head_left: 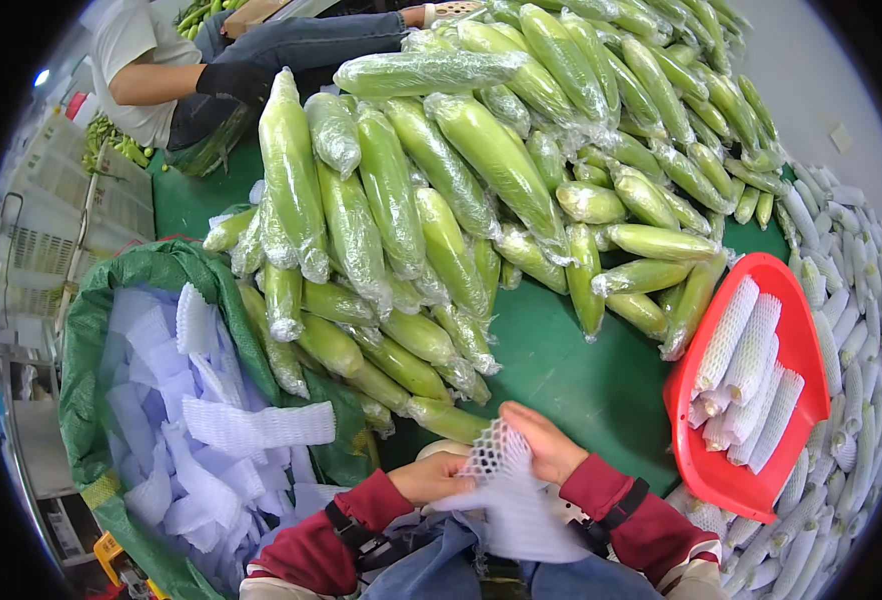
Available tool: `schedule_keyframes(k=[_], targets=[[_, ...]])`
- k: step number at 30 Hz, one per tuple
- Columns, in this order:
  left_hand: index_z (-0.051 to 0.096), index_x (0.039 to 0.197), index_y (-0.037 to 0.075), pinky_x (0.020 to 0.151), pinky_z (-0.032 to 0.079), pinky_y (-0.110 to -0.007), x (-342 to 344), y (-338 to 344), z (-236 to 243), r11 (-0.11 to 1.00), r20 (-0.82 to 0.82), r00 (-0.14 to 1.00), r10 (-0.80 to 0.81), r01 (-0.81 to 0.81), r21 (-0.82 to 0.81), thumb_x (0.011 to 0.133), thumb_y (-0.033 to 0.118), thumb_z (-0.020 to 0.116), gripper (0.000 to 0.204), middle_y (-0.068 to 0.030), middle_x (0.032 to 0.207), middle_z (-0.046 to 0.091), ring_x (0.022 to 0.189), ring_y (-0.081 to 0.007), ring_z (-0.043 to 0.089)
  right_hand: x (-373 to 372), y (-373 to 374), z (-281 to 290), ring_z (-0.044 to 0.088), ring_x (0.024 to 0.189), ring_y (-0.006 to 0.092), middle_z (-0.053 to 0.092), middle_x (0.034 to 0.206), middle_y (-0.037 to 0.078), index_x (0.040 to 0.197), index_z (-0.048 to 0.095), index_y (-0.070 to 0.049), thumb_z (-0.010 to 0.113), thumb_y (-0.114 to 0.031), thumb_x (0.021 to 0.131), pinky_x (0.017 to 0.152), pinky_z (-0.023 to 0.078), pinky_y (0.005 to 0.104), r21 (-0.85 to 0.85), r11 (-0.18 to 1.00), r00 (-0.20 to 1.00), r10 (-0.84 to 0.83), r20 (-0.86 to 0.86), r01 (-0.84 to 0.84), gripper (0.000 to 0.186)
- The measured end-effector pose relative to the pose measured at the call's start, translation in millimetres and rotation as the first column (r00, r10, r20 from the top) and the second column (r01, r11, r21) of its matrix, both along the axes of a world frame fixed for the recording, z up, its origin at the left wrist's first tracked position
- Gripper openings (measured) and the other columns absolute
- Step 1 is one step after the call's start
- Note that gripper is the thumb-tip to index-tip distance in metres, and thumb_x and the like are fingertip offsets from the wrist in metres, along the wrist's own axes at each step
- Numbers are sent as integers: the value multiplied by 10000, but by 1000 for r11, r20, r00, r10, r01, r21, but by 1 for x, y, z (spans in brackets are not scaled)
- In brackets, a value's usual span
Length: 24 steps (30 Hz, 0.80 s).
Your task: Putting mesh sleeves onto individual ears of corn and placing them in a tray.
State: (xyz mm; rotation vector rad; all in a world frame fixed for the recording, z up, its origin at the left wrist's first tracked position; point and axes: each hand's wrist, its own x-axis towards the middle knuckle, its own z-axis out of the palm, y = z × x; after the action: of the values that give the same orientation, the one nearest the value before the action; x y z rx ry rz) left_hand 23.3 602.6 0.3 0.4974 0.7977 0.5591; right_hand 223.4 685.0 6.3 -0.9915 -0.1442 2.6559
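Note:
Both my hands hold a white foam net sleeve [501,460] above my lap. Its upper mesh is stretched wide, and its lower part hangs down between my wrists. The fingers of my left hand [431,478] are closed on one side of the mesh, and my right hand [541,445] grips the other. Just beyond the mesh lies the end of a green ear of corn [446,418]; whether it enters the sleeve I cannot tell. Farther out is a large heap of film-wrapped corn ears [451,240] in green husks.
A green woven sack [86,400] full of loose foam sleeves [201,440] stands at my left. On the right, a red plastic scoop-shaped tray [696,440] holds several sleeved ears [746,360], beside a big pile of sleeved ears [851,400]. Another person [151,80] sits at the far left.

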Motion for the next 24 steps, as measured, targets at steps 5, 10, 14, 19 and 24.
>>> schedule_keyframes(k=[5,10,14,19,24], targets=[[535,1183,11,858,476,-334,-33,15,26,967,-336,911,238,-191,165,807,-18,527,377,-129,1111,626,1025,-278,597,-4,-37,-27,575,975,122,592,1146,39,1250,499,-53,507,-132,932,882,466,290,246,902,931,366,4,-356,328],[555,1060,1,773,472,-421,-56,18,-34,761,-825,389,409,353,544,795,-4,491,273,-234,953,601,911,-431,561,-47,-38,-45,543,1060,156,544,1240,95,1316,443,-49,542,-173,917,910,439,288,483,815,943,227,245,-321,430],[562,1138,15,827,467,-409,-37,24,-37,853,-868,481,123,396,340,824,25,452,334,-230,1011,621,960,-393,592,-36,-41,-41,564,1070,191,531,1259,107,1332,413,-60,489,-184,953,913,465,330,110,987,989,102,106,-113,406],[574,905,-12,695,460,-402,12,44,21,850,-674,716,184,229,475,866,122,477,170,-221,821,593,748,-338,591,24,-10,28,578,1070,215,577,1195,125,1268,462,0,450,-173,970,914,477,348,42,999,982,-40,185,32,345],[584,1020,-36,709,466,-324,71,55,-7,950,-262,914,310,-288,118,884,121,520,217,-135,852,651,759,-156,588,43,-6,32,592,1032,206,600,1155,122,1191,518,45,465,-115,940,890,476,339,241,955,898,-255,357,176,302]])
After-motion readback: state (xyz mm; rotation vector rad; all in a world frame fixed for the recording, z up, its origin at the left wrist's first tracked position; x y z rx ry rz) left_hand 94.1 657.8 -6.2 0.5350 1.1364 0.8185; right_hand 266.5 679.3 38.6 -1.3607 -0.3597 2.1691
